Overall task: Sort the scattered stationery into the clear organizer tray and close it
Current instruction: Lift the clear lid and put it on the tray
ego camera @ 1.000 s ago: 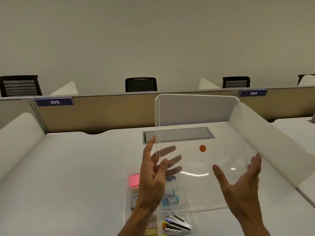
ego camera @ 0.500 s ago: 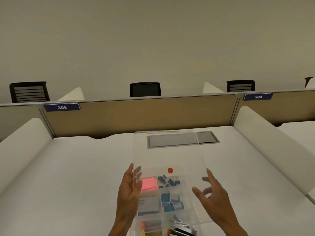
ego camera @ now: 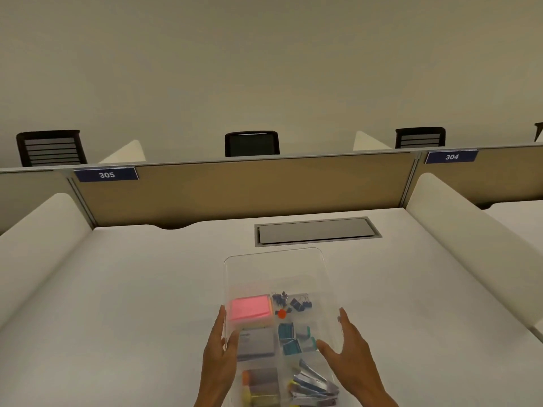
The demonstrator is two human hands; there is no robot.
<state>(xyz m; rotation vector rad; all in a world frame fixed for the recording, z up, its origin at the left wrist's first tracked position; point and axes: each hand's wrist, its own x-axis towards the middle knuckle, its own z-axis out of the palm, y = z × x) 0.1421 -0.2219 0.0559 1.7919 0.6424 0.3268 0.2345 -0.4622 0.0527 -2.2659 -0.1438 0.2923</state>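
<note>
My left hand (ego camera: 219, 352) and right hand (ego camera: 351, 355) bracket the clear organizer tray (ego camera: 330, 292) on the white desk (ego camera: 132, 304), near its front edge and in line with the grey cable hatch (ego camera: 317, 232) farther back. The transparent lid (ego camera: 276, 265) lies over the tray, its rounded far corners reaching toward the hatch; whether it is fully seated I cannot tell through the clear plastic. Both hands are spread flat, fingers extended, pressed against the tray's long sides with thumbs resting on the lid. Through the plastic the sorted compartments show: a pink sticky-note pad (ego camera: 250, 309) at the far left, dark blue binder clips (ego camera: 291, 301) beside it with a small orange dot (ego camera: 281, 313) near them, a grey box (ego camera: 255, 343) below the pad, teal clips (ego camera: 295, 339) to its right, and staplers (ego camera: 313, 383) in the near right section. A tan partition (ego camera: 249, 192) marked 305 stands behind the desk.
</note>
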